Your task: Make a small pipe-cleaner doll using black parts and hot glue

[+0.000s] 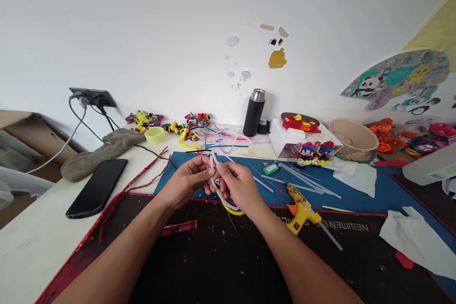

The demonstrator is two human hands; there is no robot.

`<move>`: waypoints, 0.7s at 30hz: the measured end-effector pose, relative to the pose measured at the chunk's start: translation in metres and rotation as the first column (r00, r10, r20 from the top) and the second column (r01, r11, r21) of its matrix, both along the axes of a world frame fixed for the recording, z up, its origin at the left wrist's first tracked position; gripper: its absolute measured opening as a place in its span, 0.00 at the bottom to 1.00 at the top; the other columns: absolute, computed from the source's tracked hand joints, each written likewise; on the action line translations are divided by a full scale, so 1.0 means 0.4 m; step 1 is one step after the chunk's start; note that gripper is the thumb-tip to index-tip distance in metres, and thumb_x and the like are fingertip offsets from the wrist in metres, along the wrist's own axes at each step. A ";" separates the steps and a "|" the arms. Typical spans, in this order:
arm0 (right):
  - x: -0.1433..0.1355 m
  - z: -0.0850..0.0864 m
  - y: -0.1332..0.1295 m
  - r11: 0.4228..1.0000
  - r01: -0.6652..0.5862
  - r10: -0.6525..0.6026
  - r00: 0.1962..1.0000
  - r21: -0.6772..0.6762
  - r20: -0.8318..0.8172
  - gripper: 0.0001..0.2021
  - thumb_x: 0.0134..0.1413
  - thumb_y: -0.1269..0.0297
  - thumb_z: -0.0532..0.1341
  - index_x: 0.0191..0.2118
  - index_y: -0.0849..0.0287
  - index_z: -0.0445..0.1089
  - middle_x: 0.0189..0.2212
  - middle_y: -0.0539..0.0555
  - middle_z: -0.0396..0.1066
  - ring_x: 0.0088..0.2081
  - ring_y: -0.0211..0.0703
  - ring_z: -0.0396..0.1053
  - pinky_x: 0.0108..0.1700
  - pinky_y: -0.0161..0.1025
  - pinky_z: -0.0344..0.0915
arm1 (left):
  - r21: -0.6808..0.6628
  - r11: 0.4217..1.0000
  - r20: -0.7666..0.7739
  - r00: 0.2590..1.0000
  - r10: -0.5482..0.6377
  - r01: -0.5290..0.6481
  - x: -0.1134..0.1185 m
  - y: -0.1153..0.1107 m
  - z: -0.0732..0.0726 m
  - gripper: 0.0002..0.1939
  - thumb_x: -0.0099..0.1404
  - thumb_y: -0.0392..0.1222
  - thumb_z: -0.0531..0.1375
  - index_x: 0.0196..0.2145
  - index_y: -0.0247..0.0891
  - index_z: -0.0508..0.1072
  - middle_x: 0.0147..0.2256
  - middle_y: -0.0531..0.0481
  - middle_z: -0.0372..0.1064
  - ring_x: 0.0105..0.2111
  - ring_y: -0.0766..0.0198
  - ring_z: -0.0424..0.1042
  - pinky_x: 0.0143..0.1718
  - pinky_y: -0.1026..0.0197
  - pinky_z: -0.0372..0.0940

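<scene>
I see my left hand (190,178) and right hand (238,183) both pinching the pale pipe cleaner (214,171) between them above the black mat (199,266), its length running from twelve o'clock to six, equally near each hand.

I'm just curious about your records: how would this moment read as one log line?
left hand: pinching pale pink pipe cleaner | right hand: gripping same | yellow glue gun: lying right of hands | black phone: left
</scene>
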State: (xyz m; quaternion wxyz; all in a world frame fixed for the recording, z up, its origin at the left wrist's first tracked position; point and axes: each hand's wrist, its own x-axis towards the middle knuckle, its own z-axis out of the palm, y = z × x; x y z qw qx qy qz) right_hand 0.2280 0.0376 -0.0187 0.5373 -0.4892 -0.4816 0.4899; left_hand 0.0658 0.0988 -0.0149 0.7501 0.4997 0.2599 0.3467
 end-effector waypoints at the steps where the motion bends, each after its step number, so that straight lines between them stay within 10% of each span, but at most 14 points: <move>1: 0.000 -0.001 0.000 1.000 0.002 -0.002 1.000 -0.002 -0.006 0.27 0.62 0.35 0.62 0.30 0.58 0.71 0.16 0.44 0.64 0.14 0.32 0.59 0.18 0.31 0.54 | 0.007 1.000 0.004 1.000 0.002 -0.003 0.000 0.000 0.000 0.13 0.59 0.43 0.75 0.36 0.37 0.77 0.29 0.50 0.74 0.23 0.63 0.75 0.23 0.64 0.71; 21: -0.006 -0.010 -0.005 1.000 -0.028 0.028 0.996 0.000 0.087 0.24 0.65 0.39 0.60 0.31 0.57 0.71 0.17 0.44 0.64 0.15 0.32 0.61 0.18 0.30 0.58 | 0.026 0.996 0.022 0.996 0.081 -0.082 -0.004 0.009 -0.010 0.16 0.57 0.46 0.76 0.34 0.35 0.76 0.27 0.51 0.74 0.23 0.68 0.70 0.23 0.68 0.64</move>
